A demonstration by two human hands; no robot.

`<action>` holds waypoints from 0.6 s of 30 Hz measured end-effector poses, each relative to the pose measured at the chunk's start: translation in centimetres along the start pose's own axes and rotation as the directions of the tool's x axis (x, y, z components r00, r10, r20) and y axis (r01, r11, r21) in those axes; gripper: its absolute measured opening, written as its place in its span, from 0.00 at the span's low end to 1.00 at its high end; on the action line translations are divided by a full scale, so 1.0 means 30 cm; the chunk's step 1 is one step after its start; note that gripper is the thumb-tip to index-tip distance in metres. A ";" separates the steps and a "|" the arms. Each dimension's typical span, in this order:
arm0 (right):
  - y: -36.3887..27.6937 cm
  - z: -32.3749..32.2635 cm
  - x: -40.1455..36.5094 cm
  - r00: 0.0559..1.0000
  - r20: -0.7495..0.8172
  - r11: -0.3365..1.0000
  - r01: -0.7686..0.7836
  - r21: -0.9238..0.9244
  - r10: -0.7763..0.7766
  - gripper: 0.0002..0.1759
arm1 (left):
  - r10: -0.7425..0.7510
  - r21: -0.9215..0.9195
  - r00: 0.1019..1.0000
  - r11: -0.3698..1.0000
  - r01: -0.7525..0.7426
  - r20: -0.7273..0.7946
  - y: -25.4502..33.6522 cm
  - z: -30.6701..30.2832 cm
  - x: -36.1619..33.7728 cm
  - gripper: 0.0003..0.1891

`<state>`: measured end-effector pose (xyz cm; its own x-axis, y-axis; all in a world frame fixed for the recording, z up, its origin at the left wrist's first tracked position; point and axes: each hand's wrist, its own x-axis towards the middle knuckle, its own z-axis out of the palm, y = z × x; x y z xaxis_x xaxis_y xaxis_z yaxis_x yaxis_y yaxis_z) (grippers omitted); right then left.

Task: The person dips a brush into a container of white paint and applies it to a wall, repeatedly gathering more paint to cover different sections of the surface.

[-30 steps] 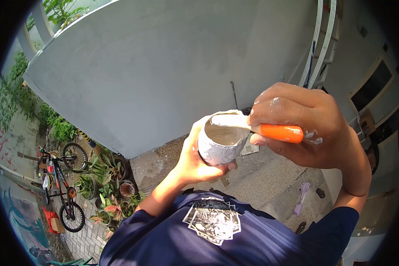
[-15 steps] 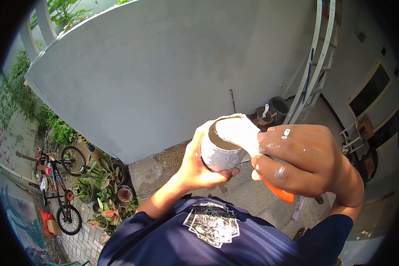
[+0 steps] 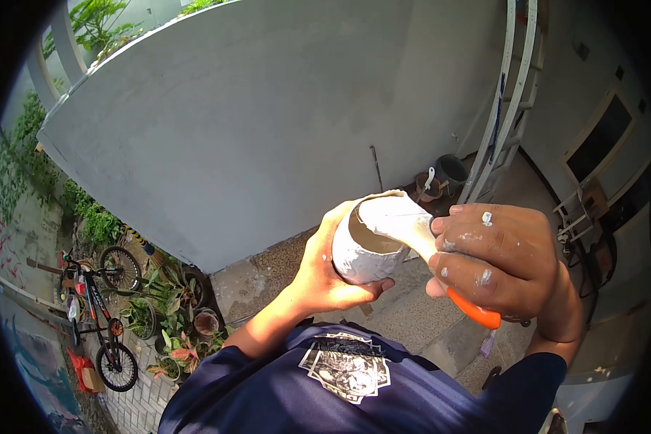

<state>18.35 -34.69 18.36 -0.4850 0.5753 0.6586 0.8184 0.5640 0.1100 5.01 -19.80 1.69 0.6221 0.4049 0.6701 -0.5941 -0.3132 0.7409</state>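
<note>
My left hand [image 3: 325, 271] wraps round a white-smeared cup [image 3: 365, 259] in front of my chest, the thumb low on its near side. The cup is tilted so that its open mouth and part of its inner wall show. My right hand [image 3: 495, 257], spotted with white, is closed on a putty knife with an orange handle [image 3: 476, 309]. Its flared blade [image 3: 396, 217] is coated in white and lies across the cup's rim. How far the blade reaches inside is hard to tell.
A grey wall [image 3: 267, 130] stands ahead. A ladder [image 3: 503, 108] leans at the right, near buckets [image 3: 452, 171] on the floor. At the left are a bicycle [image 3: 103, 311] and several potted plants [image 3: 170, 318]. A stick [image 3: 377, 168] rests against the wall.
My right hand and the putty knife have shifted slightly right and down. The cup has moved a little to the right in view, with my left hand still round it.
</note>
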 end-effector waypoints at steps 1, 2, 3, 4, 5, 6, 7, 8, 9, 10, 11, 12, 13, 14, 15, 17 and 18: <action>-0.004 0.004 -0.003 1.000 -0.010 1.000 0.005 -0.005 -0.005 0.13 | -0.001 -0.002 1.000 1.000 0.001 0.004 0.000 0.001 -0.002 0.49; -0.006 0.006 -0.006 1.000 -0.021 1.000 0.011 -0.008 -0.012 0.13 | -0.003 -0.003 1.000 1.000 0.003 0.008 0.001 0.002 -0.005 0.49; -0.008 0.003 -0.006 1.000 -0.021 1.000 0.012 -0.009 -0.012 0.13 | -0.002 -0.003 1.000 1.000 0.002 0.009 0.003 0.003 -0.006 0.49; -0.008 0.000 -0.005 1.000 -0.021 1.000 0.007 0.001 -0.006 0.13 | 0.007 0.009 1.000 1.000 -0.007 0.014 0.005 0.004 -0.005 0.49; -0.010 -0.002 -0.006 1.000 -0.020 1.000 -0.002 0.013 0.002 0.13 | 0.013 0.019 1.000 1.000 -0.013 0.020 0.006 0.005 -0.006 0.49; -0.012 -0.002 -0.010 1.000 -0.018 1.000 -0.007 0.015 0.007 0.13 | 0.008 0.016 1.000 1.000 -0.008 0.021 0.007 0.005 -0.007 0.49; -0.014 -0.001 -0.011 1.000 -0.018 1.000 -0.006 -0.009 0.006 0.13 | 0.002 -0.001 1.000 1.000 -0.002 0.021 0.006 0.002 -0.007 0.49; -0.016 0.001 -0.014 1.000 -0.018 1.000 -0.003 -0.032 0.002 0.13 | -0.004 -0.016 1.000 1.000 0.004 0.019 0.006 0.001 -0.010 0.49; -0.019 0.004 -0.015 1.000 -0.016 1.000 -0.005 -0.027 0.004 0.13 | -0.008 -0.017 1.000 1.000 0.009 0.017 0.010 0.002 -0.016 0.49; -0.025 0.007 -0.017 1.000 -0.009 0.999 -0.026 -0.025 0.025 0.12 | -0.044 -0.013 0.999 0.999 0.044 0.018 0.016 0.002 -0.021 0.49; -0.027 0.005 -0.017 0.999 -0.005 0.999 -0.042 -0.031 0.041 0.11 | -0.070 -0.009 0.997 0.997 0.070 0.022 0.019 0.001 -0.015 0.48; -0.026 -0.002 -0.017 0.999 -0.013 0.998 -0.031 -0.053 0.030 0.11 | -0.047 -0.006 0.998 0.999 0.048 0.033 0.020 -0.003 -0.008 0.48; -0.023 -0.011 -0.019 0.999 0.008 0.998 -0.044 -0.046 0.045 0.11 | -0.047 0.020 0.997 0.999 0.046 0.058 0.020 -0.005 -0.007 0.48; -0.024 -0.019 -0.020 0.998 0.028 0.997 -0.059 -0.042 0.060 0.10 | -0.045 0.045 0.996 0.998 0.041 0.083 0.021 -0.005 -0.003 0.48; -0.033 -0.022 -0.024 0.995 0.046 0.996 -0.082 -0.043 0.084 0.09 | -0.049 0.033 0.996 0.998 0.046 0.074 0.024 0.003 0.000 0.47; -0.031 -0.013 -0.033 0.996 0.043 0.995 -0.073 -0.067 0.076 0.10 | -0.067 -0.025 0.995 0.997 0.069 0.078 0.023 0.003 0.002 0.48; -0.027 -0.011 -0.037 0.995 0.047 0.995 -0.079 -0.061 0.082 0.10 | -0.075 -0.024 0.994 0.997 0.077 0.079 0.023 0.005 0.004 0.48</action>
<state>18.33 -35.99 17.77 -0.4300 0.6471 0.6295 0.8715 0.4795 0.1024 4.74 -20.09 2.28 0.7035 0.3577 0.6141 -0.5563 -0.2607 0.7891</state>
